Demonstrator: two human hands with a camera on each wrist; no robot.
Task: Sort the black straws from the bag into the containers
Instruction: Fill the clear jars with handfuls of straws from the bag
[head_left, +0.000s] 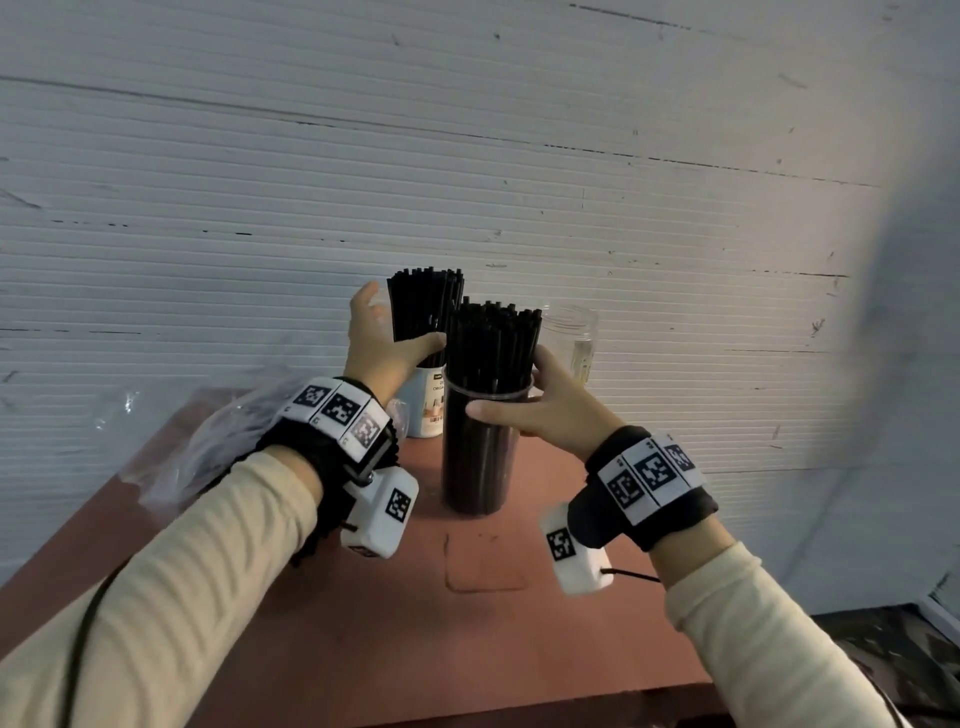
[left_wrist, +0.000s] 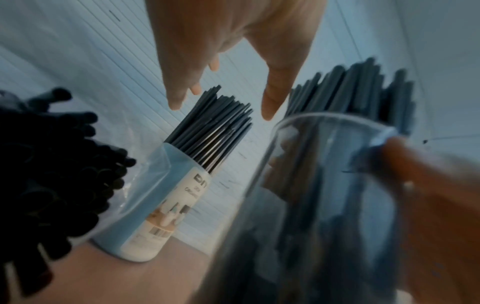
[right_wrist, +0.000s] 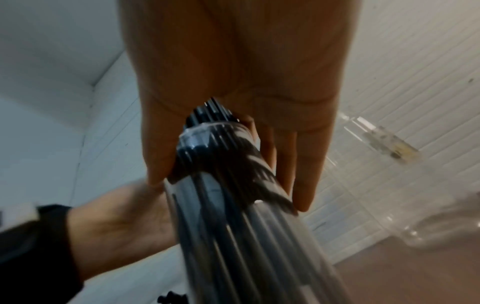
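Observation:
A tall clear container (head_left: 480, 457) packed with black straws (head_left: 493, 343) stands mid-table. My right hand (head_left: 506, 384) grips it at the rim, thumb on the near side and fingers on the far side; the right wrist view shows the same hold (right_wrist: 230, 193) on the container (right_wrist: 246, 246). Behind it a pale blue container (head_left: 431, 410) holds more black straws (head_left: 421, 306). My left hand (head_left: 405, 314) is spread open beside those straws, and I cannot tell if it touches them. The left wrist view shows thumb and fingers apart (left_wrist: 223, 107) above the blue container (left_wrist: 161, 205).
A crumpled clear plastic bag (head_left: 208, 447) lies at the table's left; black straw ends (left_wrist: 52, 174) show in it. An empty clear jar (head_left: 576, 338) stands at the back right. The red-brown table (head_left: 467, 623) backs onto a white ribbed wall (head_left: 467, 182).

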